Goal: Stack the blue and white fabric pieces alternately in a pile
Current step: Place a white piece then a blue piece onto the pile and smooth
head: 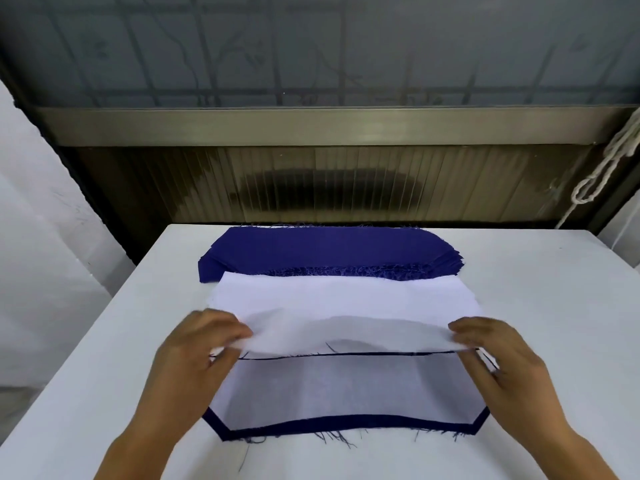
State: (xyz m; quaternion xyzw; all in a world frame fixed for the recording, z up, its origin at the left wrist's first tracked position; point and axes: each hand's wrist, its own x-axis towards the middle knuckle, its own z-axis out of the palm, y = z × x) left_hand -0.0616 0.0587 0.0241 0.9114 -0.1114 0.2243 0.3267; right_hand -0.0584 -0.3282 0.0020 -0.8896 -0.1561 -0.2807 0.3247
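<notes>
A stack of blue fabric pieces (325, 251) lies at the far middle of the white table (554, 289). In front of it sits a stack of white fabric pieces (343, 299). Nearest me is the pile (346, 389), with a white piece on top and a blue edge showing along its front. My left hand (197, 348) pinches the near left edge of the top white piece. My right hand (495, 355) pinches its near right edge. That edge is lifted off the table, above the pile's far side.
A ribbed metal panel and a window frame (329, 126) rise behind the table's far edge. A white cord (602, 171) hangs at the right. White wall or cloth (41, 237) stands at the left. Loose blue threads (332, 438) trail from the pile's front.
</notes>
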